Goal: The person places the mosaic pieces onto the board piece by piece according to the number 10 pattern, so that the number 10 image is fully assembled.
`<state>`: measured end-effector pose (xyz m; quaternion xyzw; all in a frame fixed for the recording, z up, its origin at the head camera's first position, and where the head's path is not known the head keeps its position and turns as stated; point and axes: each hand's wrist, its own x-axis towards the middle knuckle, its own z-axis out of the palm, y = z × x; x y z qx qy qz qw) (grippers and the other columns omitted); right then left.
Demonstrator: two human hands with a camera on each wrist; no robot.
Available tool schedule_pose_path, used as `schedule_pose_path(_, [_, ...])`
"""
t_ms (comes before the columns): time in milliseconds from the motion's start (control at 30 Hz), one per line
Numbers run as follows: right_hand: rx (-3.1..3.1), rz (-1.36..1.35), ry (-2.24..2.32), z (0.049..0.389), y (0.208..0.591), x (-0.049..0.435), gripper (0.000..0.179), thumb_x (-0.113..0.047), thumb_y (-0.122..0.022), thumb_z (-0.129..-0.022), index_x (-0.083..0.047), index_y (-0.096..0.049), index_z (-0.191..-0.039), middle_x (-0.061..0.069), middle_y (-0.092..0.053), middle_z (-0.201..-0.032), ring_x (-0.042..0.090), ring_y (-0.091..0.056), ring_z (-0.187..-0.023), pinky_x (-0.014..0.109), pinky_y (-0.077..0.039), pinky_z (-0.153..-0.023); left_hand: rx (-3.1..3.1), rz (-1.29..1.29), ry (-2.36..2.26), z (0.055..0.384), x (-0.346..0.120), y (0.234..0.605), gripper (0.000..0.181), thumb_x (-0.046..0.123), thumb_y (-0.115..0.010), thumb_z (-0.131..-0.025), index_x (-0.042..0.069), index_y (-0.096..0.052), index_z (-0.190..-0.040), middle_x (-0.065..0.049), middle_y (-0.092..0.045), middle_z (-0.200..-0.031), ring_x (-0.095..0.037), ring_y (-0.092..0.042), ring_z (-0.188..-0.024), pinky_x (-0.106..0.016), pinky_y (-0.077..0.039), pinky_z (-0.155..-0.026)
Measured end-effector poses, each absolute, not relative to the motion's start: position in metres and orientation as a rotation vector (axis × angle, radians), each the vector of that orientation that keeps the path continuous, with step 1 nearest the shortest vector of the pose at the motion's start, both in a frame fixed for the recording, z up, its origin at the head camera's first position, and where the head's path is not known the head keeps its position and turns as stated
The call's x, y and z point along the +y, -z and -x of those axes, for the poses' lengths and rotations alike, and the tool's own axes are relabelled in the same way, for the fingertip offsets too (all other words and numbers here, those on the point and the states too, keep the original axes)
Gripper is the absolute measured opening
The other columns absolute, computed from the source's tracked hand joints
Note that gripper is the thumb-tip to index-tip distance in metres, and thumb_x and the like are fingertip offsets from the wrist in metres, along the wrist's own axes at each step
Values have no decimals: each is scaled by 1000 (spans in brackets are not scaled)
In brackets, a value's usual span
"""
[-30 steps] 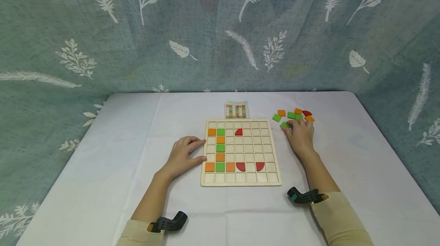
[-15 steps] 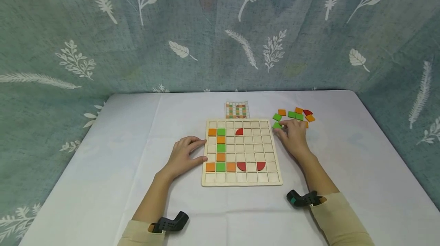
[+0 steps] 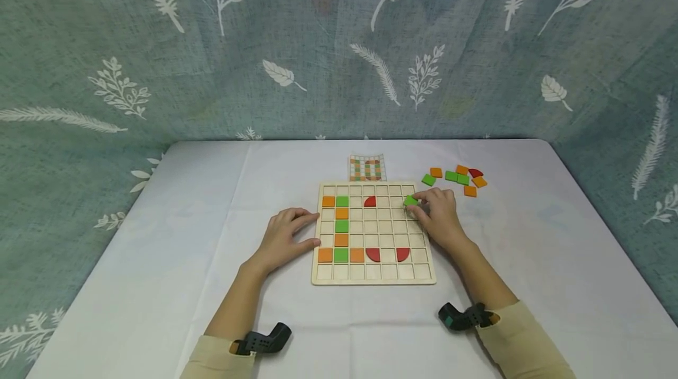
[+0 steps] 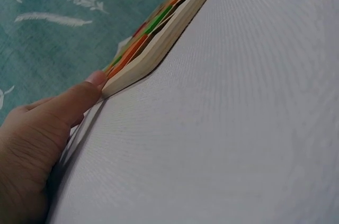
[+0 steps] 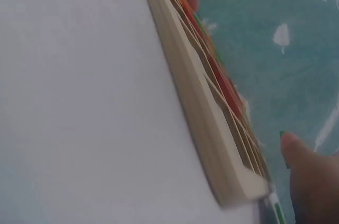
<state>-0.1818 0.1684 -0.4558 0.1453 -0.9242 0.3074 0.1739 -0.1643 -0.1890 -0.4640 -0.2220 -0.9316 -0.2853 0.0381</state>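
Observation:
A wooden grid board (image 3: 389, 273) lies flat on the white table. Orange and green square tiles sit in its left cells, among them a green tile (image 3: 341, 226) and an orange tile (image 3: 341, 240). Three red quarter-circle tiles stand apart, one of them the upper red tile (image 3: 370, 201). My left hand (image 3: 283, 240) rests at the board's left edge, thumb and fingers spread; its thumb touches the rim in the left wrist view. Over the upper right cells, my right hand (image 3: 443, 221) pinches a green square tile (image 3: 410, 200) between thumb and fingers.
A small printed pattern card (image 3: 366, 168) lies behind the board. Loose tiles are scattered at the back right: several orange and green squares, such as an orange tile (image 3: 469, 191), and a red tile (image 3: 475, 173). A leaf-patterned cloth (image 3: 318, 73) hangs behind the table.
My right hand has carried the green tile left from the loose pile to over the board's upper right cells. My left hand stays at the board's edge.

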Motion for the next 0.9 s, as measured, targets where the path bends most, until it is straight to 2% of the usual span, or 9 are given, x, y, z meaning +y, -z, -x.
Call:
schedule_pose_path(333, [-2607, -651, -838, 170, 454, 146, 31, -23, -74, -81, -3, -62, -102, 8, -58, -89, 23, -44, -86, 41, -30, -81, -2871, 681, 882, 164, -190, 463, 57, 43, -72, -80, 18, -59, -130, -6, -52, -124, -25, -40, -124, -47, -24, -104])
schedule_pose_path(900, [-2563, -919, -804, 154, 457, 126, 29, -28, -77, -77, -10, -67, -97, 0, -60, -88, 15, -39, -81, 35, -32, -78, -2856, 697, 897, 164, -189, 463, 57, 44, -72, -80, 20, -60, -129, -5, -52, -124, -24, -41, -123, -46, -25, -104])
